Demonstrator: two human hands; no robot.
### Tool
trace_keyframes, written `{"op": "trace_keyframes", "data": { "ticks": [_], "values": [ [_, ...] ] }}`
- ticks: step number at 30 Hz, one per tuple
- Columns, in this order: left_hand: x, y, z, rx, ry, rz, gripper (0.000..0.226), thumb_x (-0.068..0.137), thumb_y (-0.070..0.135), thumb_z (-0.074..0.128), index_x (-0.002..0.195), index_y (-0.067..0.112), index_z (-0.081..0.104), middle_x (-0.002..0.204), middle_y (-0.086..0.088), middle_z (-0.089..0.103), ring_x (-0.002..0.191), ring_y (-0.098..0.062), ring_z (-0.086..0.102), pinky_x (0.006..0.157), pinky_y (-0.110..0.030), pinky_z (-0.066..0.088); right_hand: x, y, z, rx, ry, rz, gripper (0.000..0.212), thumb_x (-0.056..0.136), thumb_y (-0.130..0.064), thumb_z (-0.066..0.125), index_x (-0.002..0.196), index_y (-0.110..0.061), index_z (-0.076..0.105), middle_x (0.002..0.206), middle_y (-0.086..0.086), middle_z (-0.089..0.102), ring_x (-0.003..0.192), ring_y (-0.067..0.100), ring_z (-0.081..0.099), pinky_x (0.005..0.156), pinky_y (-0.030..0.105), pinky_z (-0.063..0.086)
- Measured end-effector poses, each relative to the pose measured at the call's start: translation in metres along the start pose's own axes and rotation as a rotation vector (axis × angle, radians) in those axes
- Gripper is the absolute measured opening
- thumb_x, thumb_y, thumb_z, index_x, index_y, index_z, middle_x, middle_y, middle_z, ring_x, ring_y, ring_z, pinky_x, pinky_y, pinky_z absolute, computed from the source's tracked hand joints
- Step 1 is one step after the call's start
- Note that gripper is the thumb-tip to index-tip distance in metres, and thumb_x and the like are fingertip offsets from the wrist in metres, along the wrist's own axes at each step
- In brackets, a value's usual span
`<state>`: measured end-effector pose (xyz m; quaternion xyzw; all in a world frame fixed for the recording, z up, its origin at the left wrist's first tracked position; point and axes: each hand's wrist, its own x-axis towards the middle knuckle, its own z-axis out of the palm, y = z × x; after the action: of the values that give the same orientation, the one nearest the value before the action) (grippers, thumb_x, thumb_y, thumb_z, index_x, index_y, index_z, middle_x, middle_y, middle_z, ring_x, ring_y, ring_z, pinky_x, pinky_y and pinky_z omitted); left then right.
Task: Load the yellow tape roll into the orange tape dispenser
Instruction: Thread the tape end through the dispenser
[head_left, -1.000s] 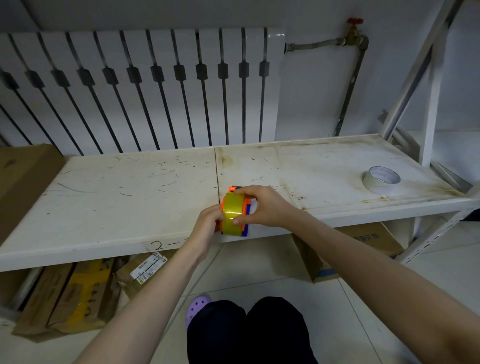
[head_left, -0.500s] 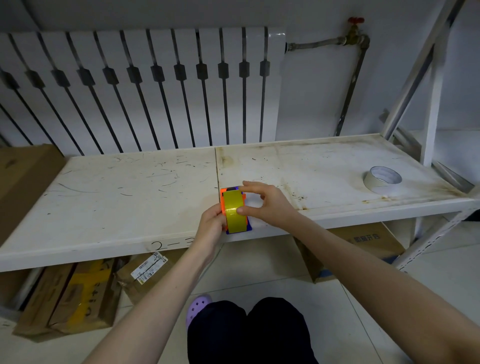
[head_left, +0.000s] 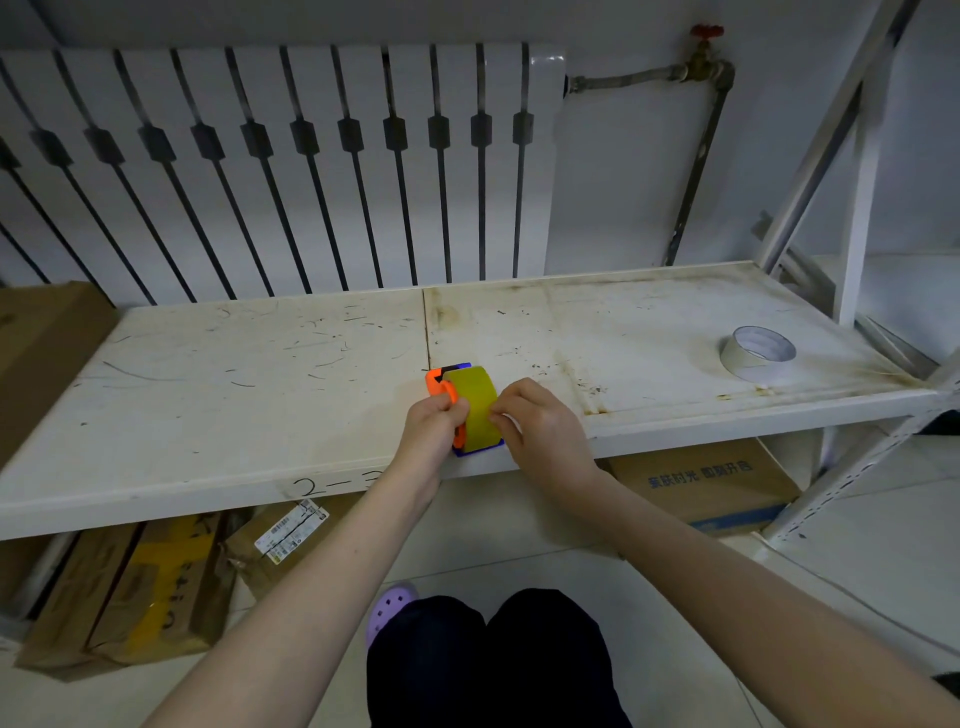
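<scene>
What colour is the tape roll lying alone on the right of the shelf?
The lone tape roll is white, inside and out; the head view shows it clearly.

Single head cam, wide-angle, pitched forward-down. Close over front edge of white shelf (head_left: 208, 415); left hand (head_left: 434, 421), right hand (head_left: 540, 431) near frame centre. Top of frame: radiator (head_left: 260, 156) on facing wall. Bottom edge: knees (head_left: 545, 654).

The tape dispenser (head_left: 435, 382) stands at the shelf's (head_left: 260, 389) near edge, mid-width, with the tape roll (head_left: 475, 405) in it. The left hand (head_left: 431, 426) is at its left and the right hand (head_left: 540, 431) at its right. A second roll (head_left: 756, 358) lies far right, and boxes (head_left: 711, 488) sit below.
</scene>
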<state>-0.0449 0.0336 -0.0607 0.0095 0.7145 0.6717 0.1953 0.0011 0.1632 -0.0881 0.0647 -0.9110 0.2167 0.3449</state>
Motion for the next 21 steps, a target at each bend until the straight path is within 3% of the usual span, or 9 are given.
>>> {"op": "trace_keyframes", "data": {
  "ticks": [6, 10, 12, 14, 17, 21],
  "values": [
    [-0.003, 0.002, 0.003, -0.038, 0.053, -0.039, 0.016, 0.093, 0.016, 0.050, 0.100, 0.007, 0.061, 0.097, -0.011, 0.061, 0.087, -0.024, 0.054, 0.068, -0.026, 0.043, 0.001, -0.004, -0.003, -0.002, -0.041, 0.043, 0.008, 0.081, -0.005, 0.061, 0.074, -0.002, 0.062, 0.079, 0.015, 0.060, 0.061, 0.031, 0.057, 0.045, 0.040, 0.051],
    [-0.006, 0.006, 0.006, 0.010, 0.086, -0.061, 0.026, 0.091, 0.017, 0.053, 0.109, -0.001, 0.061, 0.102, -0.019, 0.061, 0.094, -0.033, 0.058, 0.083, -0.034, 0.047, -0.002, -0.004, -0.004, 0.017, -0.021, 0.103, 0.015, 0.079, -0.003, 0.067, 0.089, -0.005, 0.057, 0.091, 0.012, 0.061, 0.075, 0.028, 0.058, 0.053, 0.039, 0.051],
    [-0.006, 0.010, 0.006, 0.033, 0.092, -0.037, 0.012, 0.090, 0.014, 0.055, 0.087, 0.003, 0.055, 0.093, -0.021, 0.054, 0.076, -0.026, 0.055, 0.067, -0.029, 0.045, -0.001, -0.004, -0.005, -0.010, -0.029, 0.059, 0.015, 0.080, -0.001, 0.064, 0.092, -0.006, 0.057, 0.090, 0.011, 0.063, 0.074, 0.029, 0.060, 0.051, 0.037, 0.051],
    [-0.003, 0.011, 0.006, 0.057, 0.099, -0.033, 0.014, 0.090, 0.013, 0.055, 0.078, 0.012, 0.048, 0.085, -0.014, 0.048, 0.066, -0.021, 0.046, 0.059, -0.027, 0.037, -0.001, -0.004, -0.004, -0.025, -0.029, 0.042, 0.013, 0.081, 0.001, 0.061, 0.091, -0.007, 0.058, 0.087, 0.011, 0.064, 0.071, 0.029, 0.060, 0.049, 0.035, 0.049],
    [-0.001, 0.013, 0.006, 0.059, 0.106, -0.048, 0.017, 0.089, 0.012, 0.056, 0.074, 0.013, 0.049, 0.086, -0.014, 0.052, 0.081, -0.027, 0.053, 0.066, -0.029, 0.042, -0.002, -0.005, -0.001, -0.004, -0.013, 0.046, 0.013, 0.080, 0.004, 0.058, 0.089, -0.005, 0.057, 0.086, 0.012, 0.064, 0.071, 0.030, 0.058, 0.049, 0.035, 0.049],
    [0.000, 0.016, 0.008, 0.046, 0.142, -0.053, 0.010, 0.090, 0.011, 0.055, 0.080, 0.011, 0.053, 0.091, -0.013, 0.054, 0.084, -0.025, 0.050, 0.055, -0.025, 0.037, -0.003, -0.008, 0.004, 0.007, 0.003, 0.066, 0.013, 0.080, 0.007, 0.056, 0.087, -0.004, 0.055, 0.084, 0.013, 0.062, 0.070, 0.031, 0.055, 0.050, 0.037, 0.048]
  ]
}}
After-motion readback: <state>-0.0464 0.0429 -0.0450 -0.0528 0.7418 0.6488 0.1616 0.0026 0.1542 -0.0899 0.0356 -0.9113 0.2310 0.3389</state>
